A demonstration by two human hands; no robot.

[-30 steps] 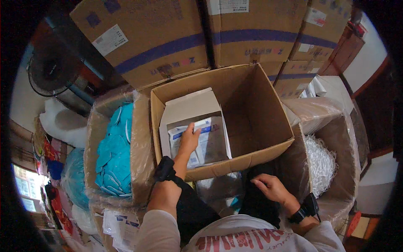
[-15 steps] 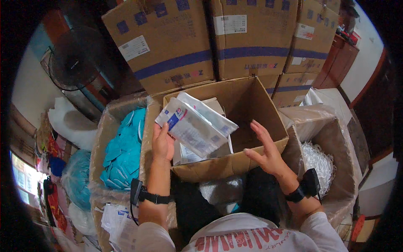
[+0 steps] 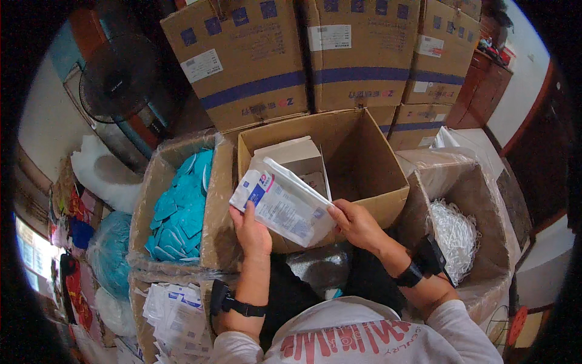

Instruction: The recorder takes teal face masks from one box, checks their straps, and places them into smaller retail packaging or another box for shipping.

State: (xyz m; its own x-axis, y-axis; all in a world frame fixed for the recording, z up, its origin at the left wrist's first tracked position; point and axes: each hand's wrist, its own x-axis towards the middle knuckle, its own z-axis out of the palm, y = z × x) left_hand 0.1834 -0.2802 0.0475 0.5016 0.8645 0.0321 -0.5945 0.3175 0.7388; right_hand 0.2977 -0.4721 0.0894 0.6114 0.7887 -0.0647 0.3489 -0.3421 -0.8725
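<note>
A small stack of flat white pouches (image 3: 284,206) with blue and pink print is held between my two hands, tilted above the near edge of an open cardboard carton (image 3: 371,159). My left hand (image 3: 252,232) grips the lower left edge, thumb on top. At the right end, my right hand (image 3: 359,227) pinches the stack between thumb and fingers. Behind the pouches, inside the carton's left half, stands a smaller white box (image 3: 296,156); the pouches partly hide it.
To the left, a plastic-lined box (image 3: 219,212) holds many teal folded pieces (image 3: 182,209). Loose printed pouches (image 3: 177,318) fill another box below it. At right, a lined carton (image 3: 490,242) contains white cords (image 3: 453,242). Tall cartons (image 3: 362,60) and a fan (image 3: 118,79) stand behind.
My right hand has moved left and closed on the right end of the pouches. The stack has come lower and nearer, its pouches now more evenly aligned; the small white box shows more.
</note>
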